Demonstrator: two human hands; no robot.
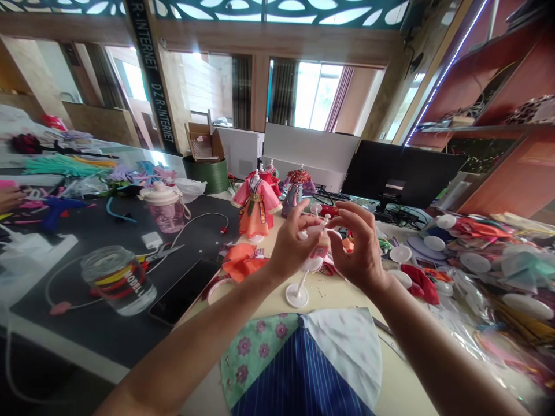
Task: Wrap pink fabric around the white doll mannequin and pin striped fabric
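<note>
A small white doll mannequin [327,219] is between my hands, its knobbed neck showing above my fingers. My left hand [292,240] is closed round its side, thumb and fingers near the upper body. My right hand [359,245] is curled at the other side, its fingertips close together by the neck; what they pinch is too small to make out. Pink cloth [319,252] shows below the hands. A white stand with a round base [297,295] is on the cream table underneath. In front lies a round cloth [299,370] in green floral, striped navy and white sections.
Dressed doll mannequins [256,205] stand behind my hands. Orange fabric [243,262], a phone [186,292], scissors [165,252] and a glass jar [118,280] lie leftward. White discs and fabric scraps [472,231] crowd the right. Monitors [401,176] stand behind. Another person's hand [9,198] shows far left.
</note>
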